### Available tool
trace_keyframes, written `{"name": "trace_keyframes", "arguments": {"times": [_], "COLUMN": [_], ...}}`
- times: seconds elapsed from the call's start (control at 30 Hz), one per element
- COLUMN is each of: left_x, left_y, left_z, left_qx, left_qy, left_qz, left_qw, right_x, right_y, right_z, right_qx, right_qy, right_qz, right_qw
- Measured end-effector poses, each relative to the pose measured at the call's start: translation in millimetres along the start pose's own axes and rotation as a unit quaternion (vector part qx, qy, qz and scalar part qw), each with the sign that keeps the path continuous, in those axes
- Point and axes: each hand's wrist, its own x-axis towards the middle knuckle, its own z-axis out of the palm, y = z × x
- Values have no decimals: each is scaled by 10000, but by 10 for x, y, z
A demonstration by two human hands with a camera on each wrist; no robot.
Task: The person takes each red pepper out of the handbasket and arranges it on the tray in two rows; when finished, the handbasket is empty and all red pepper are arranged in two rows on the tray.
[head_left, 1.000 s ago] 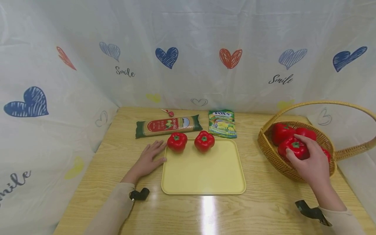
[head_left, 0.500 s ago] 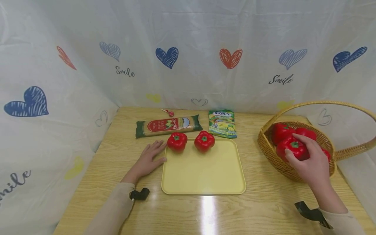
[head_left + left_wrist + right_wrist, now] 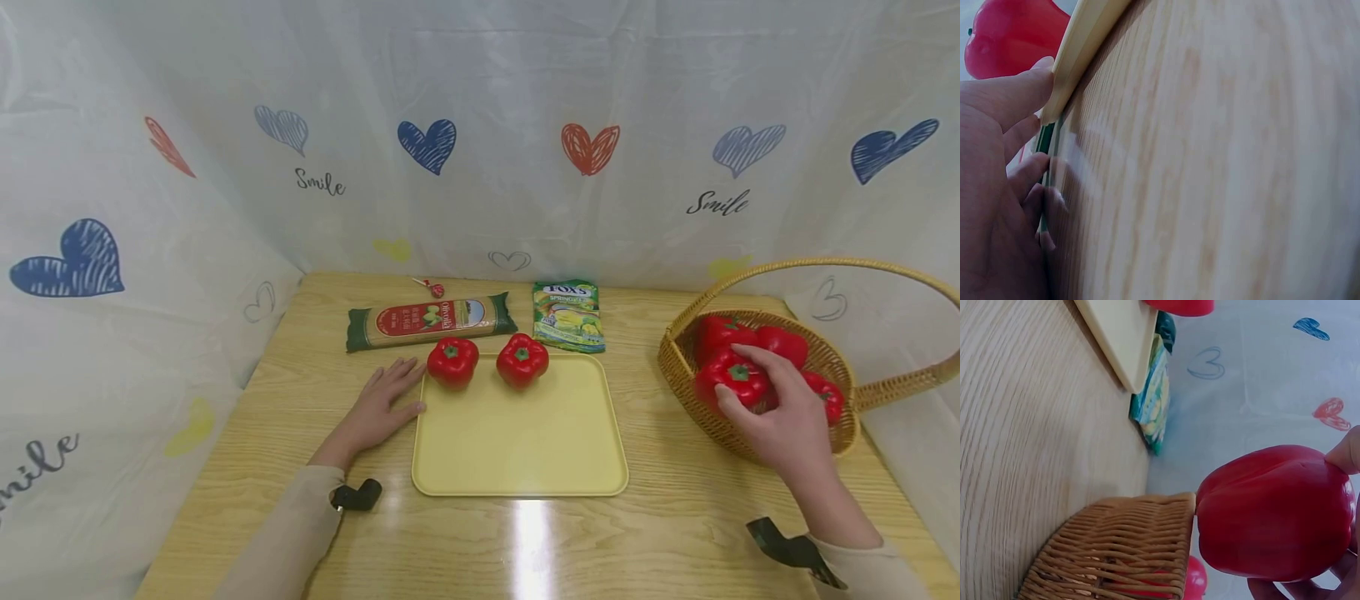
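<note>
My right hand (image 3: 793, 417) grips a red bell pepper (image 3: 733, 377) with a green stem, thumb on its near side and fingers curled over the far side. In the right wrist view this bell pepper (image 3: 1275, 512) shows above the wicker basket's rim (image 3: 1147, 509). Several more red peppers (image 3: 782, 344) lie in the basket (image 3: 690, 408). Flat on the table, my left hand (image 3: 382, 404) has its thumb touching the left edge of the yellow tray (image 3: 517, 450). Two red bell peppers (image 3: 452, 363) (image 3: 522, 361) sit along the tray's back edge.
Behind the tray lie a pasta packet (image 3: 431, 322), a green Fox's candy bag (image 3: 568, 317) and a lollipop (image 3: 433, 288). The basket's tall handle (image 3: 825, 262) arches over its right side. A white curtain with printed hearts (image 3: 480, 167) stands at the table's back and left.
My right hand has raised the bell pepper and shifted it left toward the basket's near-left rim, uncovering another pepper behind the hand. My left hand stays in place.
</note>
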Motion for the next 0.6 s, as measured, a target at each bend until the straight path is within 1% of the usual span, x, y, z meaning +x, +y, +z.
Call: {"name": "trace_keyframes", "arguments": {"times": [0.17, 0.43, 0.6], "left_x": [3, -1, 0], "left_y": [1, -2, -10], "left_z": [1, -1, 3], "left_qx": [-16, -11, -17], "left_qy": [3, 3, 9], "left_qz": [7, 41, 54], "left_qw": [10000, 10000, 10000], "right_x": [-23, -39, -44], "right_y": [-7, -42, -80], "right_z": [61, 124, 170], "right_qx": [-16, 25, 74], "right_qy": [41, 38, -40], "right_qz": [-192, -269, -351], "right_qw": [9998, 9996, 9993]}}
